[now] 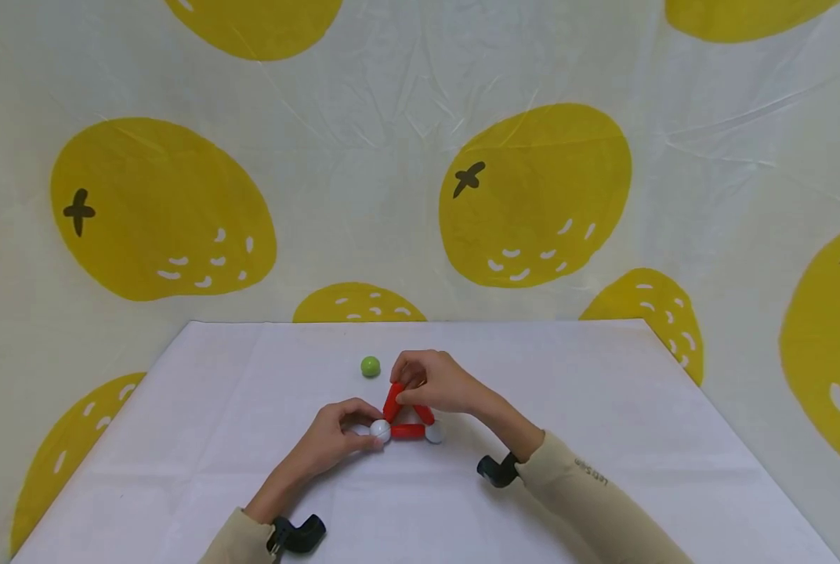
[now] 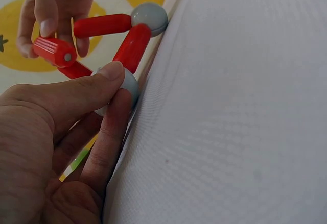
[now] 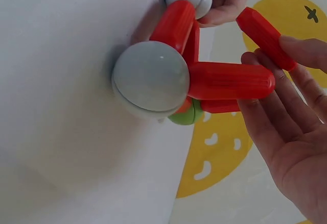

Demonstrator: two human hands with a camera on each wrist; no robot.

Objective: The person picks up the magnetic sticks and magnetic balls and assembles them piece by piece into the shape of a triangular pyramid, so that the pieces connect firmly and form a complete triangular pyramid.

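Pinching fingers: left hand [image 1: 335, 439] on white ball [image 1: 380, 430], right hand [image 1: 434, 382] on red rod [image 1: 393, 401].

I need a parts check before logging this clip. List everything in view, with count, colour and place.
red rods: at least three, red, joined in a triangle at table centre
grey balls: two, grey-white, at the triangle's base corners
green ball: one, green, loose behind the triangle
table: one, white cloth
backdrop: one, cream with yellow fruit
wrist cameras: two, black
left hand: pinches the left grey ball
right hand: holds the rod tops
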